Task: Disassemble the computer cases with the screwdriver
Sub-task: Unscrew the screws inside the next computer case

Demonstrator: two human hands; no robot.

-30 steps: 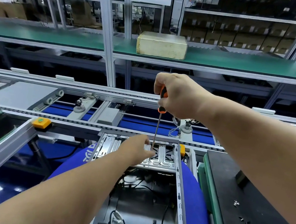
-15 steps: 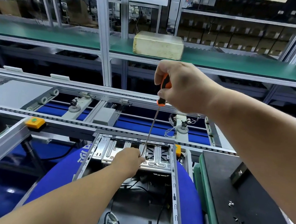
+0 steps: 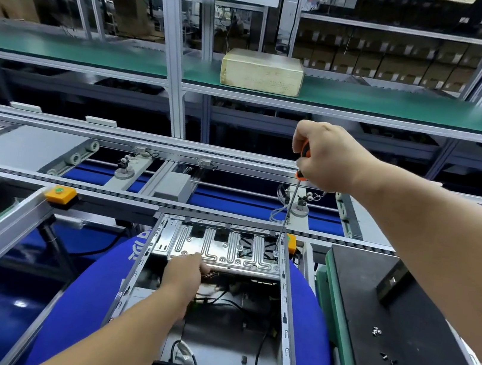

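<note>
Overhead, green shelf (image 3: 96, 56) — right hand (image 3: 329, 156) fingers grip screwdriver (image 3: 286, 217); left hand (image 3: 183, 275) fingers unclear.

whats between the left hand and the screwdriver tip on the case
In the head view, only the ribbed silver bracket plate spans from the left hand to the screwdriver tip at its right corner.

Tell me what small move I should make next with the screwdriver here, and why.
Probably turn the screwdriver to back out that screw. Your right hand grips its orange handle, and the tip sits at the right end of the silver bracket inside the computer case, while your left hand steadies the bracket's near edge.
</note>
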